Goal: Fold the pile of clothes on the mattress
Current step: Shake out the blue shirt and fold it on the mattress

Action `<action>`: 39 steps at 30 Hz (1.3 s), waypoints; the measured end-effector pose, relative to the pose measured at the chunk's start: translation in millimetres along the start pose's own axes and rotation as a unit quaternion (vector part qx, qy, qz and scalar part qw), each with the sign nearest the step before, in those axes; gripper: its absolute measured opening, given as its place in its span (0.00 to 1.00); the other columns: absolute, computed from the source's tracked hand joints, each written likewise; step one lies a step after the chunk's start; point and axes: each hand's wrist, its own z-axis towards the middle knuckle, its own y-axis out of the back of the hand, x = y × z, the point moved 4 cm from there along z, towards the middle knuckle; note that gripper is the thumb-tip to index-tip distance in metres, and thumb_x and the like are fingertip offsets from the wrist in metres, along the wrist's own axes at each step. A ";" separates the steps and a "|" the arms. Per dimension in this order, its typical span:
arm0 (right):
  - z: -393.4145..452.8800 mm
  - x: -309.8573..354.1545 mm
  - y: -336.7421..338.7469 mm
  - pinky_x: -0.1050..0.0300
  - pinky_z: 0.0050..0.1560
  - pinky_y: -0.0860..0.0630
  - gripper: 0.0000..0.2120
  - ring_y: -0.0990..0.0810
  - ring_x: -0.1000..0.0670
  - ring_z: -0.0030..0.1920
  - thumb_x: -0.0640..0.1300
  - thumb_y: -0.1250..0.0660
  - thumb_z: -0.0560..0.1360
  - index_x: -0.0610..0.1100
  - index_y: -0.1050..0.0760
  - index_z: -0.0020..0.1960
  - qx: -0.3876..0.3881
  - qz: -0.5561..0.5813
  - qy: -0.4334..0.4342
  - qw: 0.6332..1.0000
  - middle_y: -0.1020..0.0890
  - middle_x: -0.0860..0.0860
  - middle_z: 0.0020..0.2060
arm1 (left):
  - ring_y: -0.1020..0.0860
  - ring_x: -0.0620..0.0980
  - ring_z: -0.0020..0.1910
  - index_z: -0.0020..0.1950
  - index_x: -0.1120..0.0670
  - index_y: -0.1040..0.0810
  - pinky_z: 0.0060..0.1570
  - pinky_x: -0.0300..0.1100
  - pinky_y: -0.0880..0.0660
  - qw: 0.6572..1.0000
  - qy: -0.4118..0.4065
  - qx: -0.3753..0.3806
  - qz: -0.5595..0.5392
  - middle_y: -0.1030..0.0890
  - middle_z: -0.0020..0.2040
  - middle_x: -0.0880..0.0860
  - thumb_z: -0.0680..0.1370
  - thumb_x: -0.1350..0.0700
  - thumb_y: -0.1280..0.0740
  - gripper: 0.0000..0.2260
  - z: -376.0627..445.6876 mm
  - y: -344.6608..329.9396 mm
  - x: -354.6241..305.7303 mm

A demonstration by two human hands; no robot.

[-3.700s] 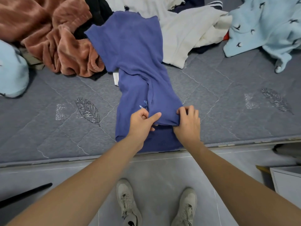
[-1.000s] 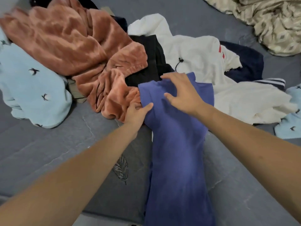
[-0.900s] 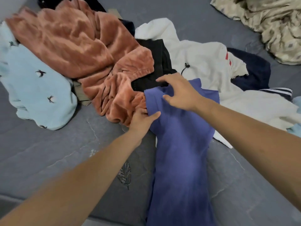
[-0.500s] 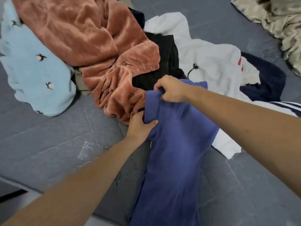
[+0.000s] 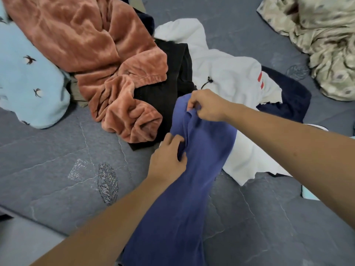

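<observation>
Hands pinch far end of blue garment (image 5: 192, 179): right hand (image 5: 208, 105) at top edge, left hand (image 5: 168, 160) lower, likely to fold it toward mattress (image 5: 57, 169) edge.

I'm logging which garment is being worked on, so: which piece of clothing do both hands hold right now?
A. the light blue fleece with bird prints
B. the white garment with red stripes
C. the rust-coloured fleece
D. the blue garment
D: the left hand and the right hand both pinch the far end of the blue garment.
</observation>
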 end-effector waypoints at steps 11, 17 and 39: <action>17.0 -17.3 -23.3 0.55 0.59 0.26 0.26 0.26 0.47 0.56 0.42 0.23 0.73 0.51 0.26 0.69 -0.106 0.008 0.027 0.994 0.29 0.51 0.61 | 0.28 0.51 0.62 0.65 0.52 0.25 0.63 0.49 0.26 0.973 0.206 -0.016 -0.099 0.25 0.61 0.49 0.77 0.40 0.29 0.22 -4.0 -21.9 54.0; 37.5 -2.5 -26.0 0.46 0.58 0.24 0.09 0.29 0.48 0.57 0.41 0.28 0.77 0.49 0.20 0.56 -0.038 -0.123 0.043 0.991 0.22 0.52 0.52 | 0.18 0.46 0.43 0.47 0.52 0.20 0.48 0.55 0.19 0.972 0.188 0.031 -0.140 0.17 0.43 0.46 0.80 0.46 0.30 0.10 -9.2 -26.6 66.0; -178.1 -18.5 -224.7 0.43 0.78 0.36 0.33 0.37 0.40 0.77 0.44 0.32 0.78 0.44 0.37 0.81 -0.164 0.008 -0.088 0.982 0.38 0.45 0.81 | 0.25 0.45 0.35 0.52 0.53 0.22 0.38 0.37 0.27 0.938 0.244 0.081 -0.230 0.20 0.36 0.52 0.73 0.50 0.20 0.15 -141.9 -14.8 142.1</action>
